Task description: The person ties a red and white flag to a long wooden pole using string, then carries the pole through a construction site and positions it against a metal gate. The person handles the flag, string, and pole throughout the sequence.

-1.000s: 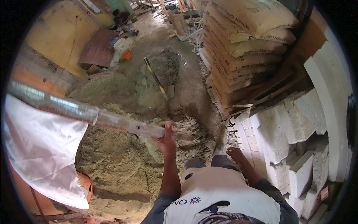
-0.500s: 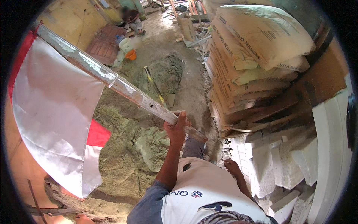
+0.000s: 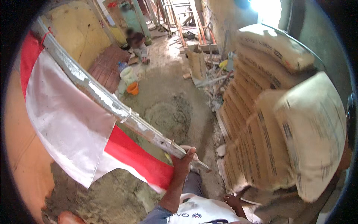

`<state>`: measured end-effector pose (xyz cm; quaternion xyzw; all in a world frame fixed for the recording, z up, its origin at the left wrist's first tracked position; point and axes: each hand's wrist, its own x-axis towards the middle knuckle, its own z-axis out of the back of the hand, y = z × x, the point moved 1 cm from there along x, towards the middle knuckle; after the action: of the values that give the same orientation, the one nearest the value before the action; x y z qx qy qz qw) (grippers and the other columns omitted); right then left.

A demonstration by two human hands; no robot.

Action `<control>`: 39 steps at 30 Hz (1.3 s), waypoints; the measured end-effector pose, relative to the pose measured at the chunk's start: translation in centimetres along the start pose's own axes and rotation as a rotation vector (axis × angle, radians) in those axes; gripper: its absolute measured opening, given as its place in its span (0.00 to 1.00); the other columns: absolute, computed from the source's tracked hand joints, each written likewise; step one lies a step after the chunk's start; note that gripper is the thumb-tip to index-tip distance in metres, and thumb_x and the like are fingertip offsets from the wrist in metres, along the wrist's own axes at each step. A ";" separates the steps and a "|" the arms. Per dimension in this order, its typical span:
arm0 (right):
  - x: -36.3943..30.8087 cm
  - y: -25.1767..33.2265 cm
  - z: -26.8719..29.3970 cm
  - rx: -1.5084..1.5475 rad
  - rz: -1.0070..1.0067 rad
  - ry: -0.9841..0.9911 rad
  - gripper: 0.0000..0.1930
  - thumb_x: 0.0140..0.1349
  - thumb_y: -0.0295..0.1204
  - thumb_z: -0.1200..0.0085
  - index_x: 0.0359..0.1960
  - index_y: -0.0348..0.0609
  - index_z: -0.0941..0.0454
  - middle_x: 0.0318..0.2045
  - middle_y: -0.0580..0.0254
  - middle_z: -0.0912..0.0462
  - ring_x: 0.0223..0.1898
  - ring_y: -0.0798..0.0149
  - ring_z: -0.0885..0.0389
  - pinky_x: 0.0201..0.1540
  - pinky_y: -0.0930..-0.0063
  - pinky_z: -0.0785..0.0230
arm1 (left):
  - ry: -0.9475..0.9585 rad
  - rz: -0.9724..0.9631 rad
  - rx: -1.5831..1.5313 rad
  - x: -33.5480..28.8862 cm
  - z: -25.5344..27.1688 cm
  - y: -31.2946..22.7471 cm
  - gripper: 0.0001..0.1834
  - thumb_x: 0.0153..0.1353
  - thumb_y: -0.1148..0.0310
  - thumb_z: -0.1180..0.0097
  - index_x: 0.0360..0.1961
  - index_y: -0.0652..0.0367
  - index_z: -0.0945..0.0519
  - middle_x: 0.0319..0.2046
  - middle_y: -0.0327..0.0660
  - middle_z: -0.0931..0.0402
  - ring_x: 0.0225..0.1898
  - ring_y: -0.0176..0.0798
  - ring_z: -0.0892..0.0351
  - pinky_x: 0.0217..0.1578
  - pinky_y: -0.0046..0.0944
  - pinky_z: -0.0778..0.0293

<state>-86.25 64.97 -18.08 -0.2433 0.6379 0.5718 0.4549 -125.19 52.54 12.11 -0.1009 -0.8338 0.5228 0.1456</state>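
My left hand [image 3: 182, 161] is closed around the lower part of a worn, grey-white pole [image 3: 100, 91], which slants up to the far left. A short end of it sticks out beyond my fist. From the pole hangs a red and white cloth flag [image 3: 72, 112], tied on with a red string at the top; its red corner reaches my left forearm. My right hand [image 3: 233, 201] hangs low beside my body, fingers loosely bent and apart, holding nothing visible. It is nearest to the base of stacked brown paper sacks [image 3: 257, 130].
A wet grey mortar heap [image 3: 169, 114] lies on the floor ahead. Beyond it stand an orange bucket [image 3: 132, 88] and a pale bucket [image 3: 128, 74]. A person [image 3: 138, 44] sits far off by the wall. An orange ladder [image 3: 197, 22] and rubble are at the back.
My view has tilted up and shifted, bringing the ladder and window in. The flag's red lower part has swung right toward my left arm. My left hand keeps its hold on the pole.
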 end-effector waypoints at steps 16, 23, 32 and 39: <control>24.0 48.3 3.4 -0.260 0.461 0.032 0.17 0.70 0.43 0.45 0.44 0.41 0.17 0.31 0.65 0.17 0.32 0.66 0.22 0.39 0.65 0.27 | -0.186 -0.019 0.165 33.0 3.1 -3.2 0.13 0.64 0.68 0.33 0.26 0.60 0.24 0.15 0.36 0.28 0.16 0.34 0.27 0.20 0.39 0.27; 39.3 55.9 7.8 -0.507 0.633 -0.001 0.16 0.66 0.43 0.42 0.42 0.44 0.15 0.33 0.61 0.15 0.32 0.62 0.18 0.40 0.63 0.24 | -0.278 -0.082 0.317 43.7 5.5 1.3 0.14 0.67 0.66 0.34 0.26 0.61 0.21 0.17 0.34 0.26 0.18 0.30 0.27 0.23 0.34 0.29; 59.4 69.0 22.5 -1.243 0.531 0.041 0.14 0.68 0.40 0.46 0.41 0.45 0.14 0.33 0.55 0.13 0.35 0.55 0.13 0.40 0.56 0.20 | -0.433 -0.151 0.330 65.8 -0.2 4.7 0.15 0.65 0.66 0.33 0.24 0.61 0.21 0.17 0.34 0.27 0.20 0.30 0.27 0.25 0.36 0.31; 60.7 96.9 24.0 -0.401 0.323 -0.038 0.17 0.71 0.40 0.43 0.48 0.38 0.16 0.33 0.60 0.14 0.31 0.64 0.18 0.33 0.62 0.24 | -0.456 -0.119 0.355 77.8 -2.3 7.3 0.10 0.65 0.73 0.35 0.29 0.59 0.25 0.18 0.36 0.28 0.19 0.34 0.27 0.24 0.39 0.27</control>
<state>-187.90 122.58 -19.30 -0.2128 0.5335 0.7566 0.3124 -197.13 82.58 17.19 0.0954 -0.7449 0.6604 0.0002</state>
